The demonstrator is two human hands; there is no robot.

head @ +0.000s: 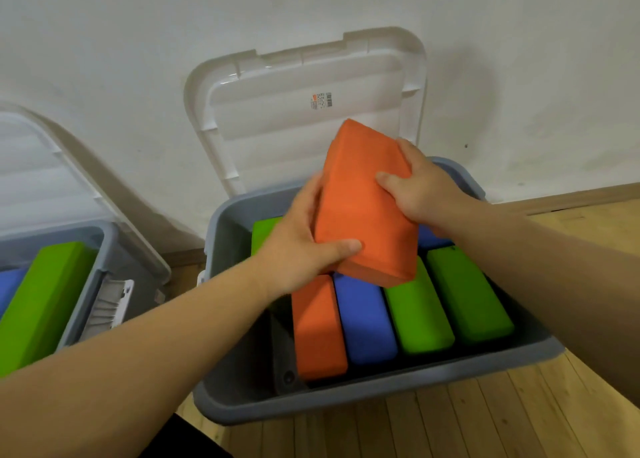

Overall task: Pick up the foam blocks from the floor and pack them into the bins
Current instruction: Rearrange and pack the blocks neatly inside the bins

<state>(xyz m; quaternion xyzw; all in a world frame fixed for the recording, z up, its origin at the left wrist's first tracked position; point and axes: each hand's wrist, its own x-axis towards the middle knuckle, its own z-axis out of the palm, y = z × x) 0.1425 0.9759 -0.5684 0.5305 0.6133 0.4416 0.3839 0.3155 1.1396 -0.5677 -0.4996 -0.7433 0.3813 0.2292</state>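
Wall (138, 42) is the backdrop and there's wooden floor (485, 416) underneath. The grey bin (346, 400) sits dead centre with its clear lid (294, 118) leaning back against the wall. A second bin (104, 232) at the left edge already has a green and a blue block in it.

The middle one holds a row standing on edge: orange packed block (317, 329), blue packed block (365, 319) and two green packed blocks (417, 315). A bit more green and blue peeks out behind them.

The orange foam block (363, 208) is in the air over the bin, tilted, with its low corner just above the row. So I'd call this the placing step.

There's a dark gap left of the packed orange one, and that looks like the obvious slot. The next move would be to turn it on edge, line it up with the row and lower it in without snagging the neighbours.

Both forearms reach in from the bottom corners. The left grip (294, 250) wraps the lower left edge, thumb across the front face. The right grip (419, 187) clamps the upper right edge, thumb on top, fingers hidden behind.
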